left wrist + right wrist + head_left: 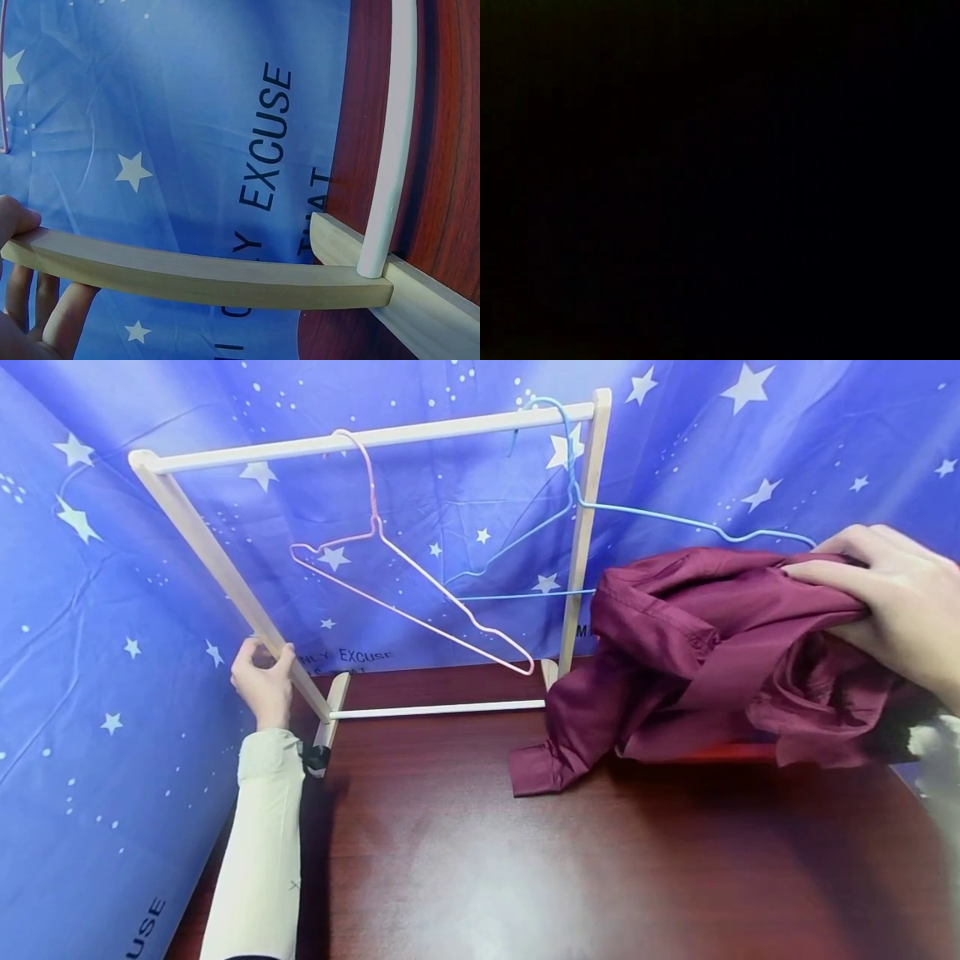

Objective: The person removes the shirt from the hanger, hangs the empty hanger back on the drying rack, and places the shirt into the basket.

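My left hand (pixel 264 687) grips the left post (pixel 217 556) of a small wooden clothes rack. In the left wrist view, the thumb lies on one side of that post (pixel 187 274) and the fingers (pixel 71 315) on the other. At the right, my right hand (pixel 892 597) holds a maroon shirt (pixel 675 652), thumb underneath and fingers on top. A blue hanger (pixel 652 513) hooks over the top bar by the right post; its right arm runs to the shirt and its lower part there is hidden. The right wrist view is black.
A pink hanger (pixel 373 497) hangs from the top bar (pixel 450 431), left of the blue one. The rack stands on a dark red-brown wooden table (pixel 450 827). Blue star-patterned cloth (pixel 112 693) encloses the back and left. Something red (pixel 731 752) shows under the shirt.
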`<state>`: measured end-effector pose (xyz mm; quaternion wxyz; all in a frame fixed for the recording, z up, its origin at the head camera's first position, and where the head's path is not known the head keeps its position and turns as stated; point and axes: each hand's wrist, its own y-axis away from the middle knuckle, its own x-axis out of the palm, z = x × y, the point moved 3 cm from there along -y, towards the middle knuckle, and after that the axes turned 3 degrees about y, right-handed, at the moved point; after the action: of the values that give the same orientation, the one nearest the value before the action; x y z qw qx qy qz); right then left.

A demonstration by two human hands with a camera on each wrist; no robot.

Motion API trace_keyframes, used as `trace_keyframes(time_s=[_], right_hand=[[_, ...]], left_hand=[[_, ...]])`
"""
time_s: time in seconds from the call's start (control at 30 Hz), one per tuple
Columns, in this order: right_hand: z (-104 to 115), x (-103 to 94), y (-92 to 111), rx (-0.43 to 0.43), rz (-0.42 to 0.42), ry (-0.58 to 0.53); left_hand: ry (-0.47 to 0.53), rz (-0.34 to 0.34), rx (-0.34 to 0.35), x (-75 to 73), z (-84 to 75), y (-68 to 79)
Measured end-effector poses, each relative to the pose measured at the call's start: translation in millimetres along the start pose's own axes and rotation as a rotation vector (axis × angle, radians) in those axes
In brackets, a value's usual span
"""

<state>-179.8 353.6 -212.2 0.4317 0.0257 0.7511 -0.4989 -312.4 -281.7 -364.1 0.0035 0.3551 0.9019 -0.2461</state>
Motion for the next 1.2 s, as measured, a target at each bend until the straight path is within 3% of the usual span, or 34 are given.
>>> trace_keyframes(time_s=[0.37, 0.57, 0.93, 1.2], right_hand=[[-36, -2.7, 24, 0.026, -0.057, -0.072], [-54, 2.4, 36, 0.053, -0.051, -0.033], [-74, 35.9, 63, 0.15, 0.258, 0.1], [-88, 72.6, 60, 0.127, 0.416, 0.148]], left_hand=[[-0.005, -0.002, 0.009, 2.5, -0.8, 0.4], [-0.001, -0.001, 0.024, 3.6, 1.1, -0.6], [0.018, 0.007, 0.036, -0.6, 0.7, 2.3], [0.019, -0.003, 0.036, 0.2, -0.7, 2.9]])
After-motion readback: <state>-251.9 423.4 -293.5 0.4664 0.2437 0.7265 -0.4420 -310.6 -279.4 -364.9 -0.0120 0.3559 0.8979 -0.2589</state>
